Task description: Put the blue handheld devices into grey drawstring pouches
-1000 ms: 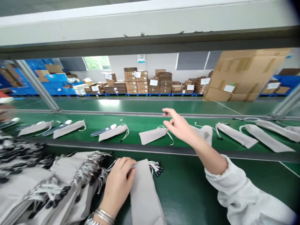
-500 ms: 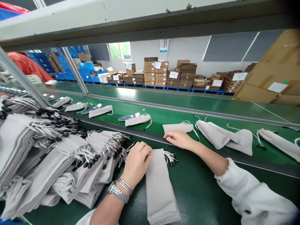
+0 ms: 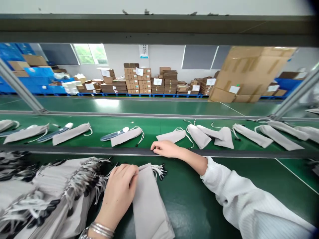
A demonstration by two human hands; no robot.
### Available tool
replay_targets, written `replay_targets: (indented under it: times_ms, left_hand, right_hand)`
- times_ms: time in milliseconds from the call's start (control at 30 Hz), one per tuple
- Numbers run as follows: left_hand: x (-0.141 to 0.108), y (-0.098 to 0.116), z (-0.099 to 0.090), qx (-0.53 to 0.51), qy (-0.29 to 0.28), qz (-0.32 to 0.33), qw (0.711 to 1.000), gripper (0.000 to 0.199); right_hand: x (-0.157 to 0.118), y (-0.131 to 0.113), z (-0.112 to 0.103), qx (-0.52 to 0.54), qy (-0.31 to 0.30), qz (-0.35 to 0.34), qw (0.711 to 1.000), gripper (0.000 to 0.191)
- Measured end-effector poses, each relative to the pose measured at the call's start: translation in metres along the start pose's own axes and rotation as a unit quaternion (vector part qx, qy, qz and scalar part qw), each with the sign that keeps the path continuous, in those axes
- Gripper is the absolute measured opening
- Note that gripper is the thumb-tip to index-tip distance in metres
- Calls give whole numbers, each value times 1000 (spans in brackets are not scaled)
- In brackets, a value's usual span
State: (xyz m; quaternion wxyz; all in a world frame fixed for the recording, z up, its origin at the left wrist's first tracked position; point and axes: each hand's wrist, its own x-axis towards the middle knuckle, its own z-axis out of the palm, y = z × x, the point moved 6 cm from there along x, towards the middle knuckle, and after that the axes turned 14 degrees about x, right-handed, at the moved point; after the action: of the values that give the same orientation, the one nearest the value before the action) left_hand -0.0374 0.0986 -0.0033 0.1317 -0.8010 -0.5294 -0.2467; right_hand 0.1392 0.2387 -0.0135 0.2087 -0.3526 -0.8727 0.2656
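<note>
My left hand [image 3: 121, 189] is closed, its fingers curled down at the upper left corner of a stack of grey drawstring pouches [image 3: 151, 205]. What its fingertips hold, if anything, is hidden. My right hand [image 3: 165, 148] rests on the dark rail [image 3: 132, 151] at the near side of the green belt [image 3: 154, 123], fingers bent and together, with nothing visible in them. Just behind it a grey pouch [image 3: 171, 136] lies on the belt. Left of that, another pouch [image 3: 126, 136] lies against a blue, white-ended flat item [image 3: 114, 134].
A large heap of grey pouches [image 3: 67, 179] with white cords and black cord ends fills the near left. More pouches [image 3: 253, 135] lie along the belt to the right. A metal beam [image 3: 159, 26] crosses overhead. Cardboard boxes [image 3: 137, 79] stand beyond.
The view has turned to the right, so the scene sits farther left. Both hands keep nearly the same places, by the pouch stack and on the rail.
</note>
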Motion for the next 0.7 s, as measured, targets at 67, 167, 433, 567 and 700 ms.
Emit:
replay_targets:
  times_ms: [67,167,433,567,700]
  left_hand:
    - [0,-4,4,-5,-5,0,1000,9]
    - [0,-7,8,-4,-21,6,1000,8]
    - [-1,4,3,13,-36,-2,999,12]
    - [-2,12,-5,23,-22,-5,999,14]
    - [-4,19,-19,-25,16,9,1000,17]
  right_hand:
    - [0,0,0,-7,1,-1,1000,22]
    - [1,0,0,-16,3,-3,1000,22]
    - [-1,0,3,-14,11,-8,1000,21]
    - [-5,1,7,0,16,-2,1000,19]
    - [2,-3,-2,57,84,-18,995,23]
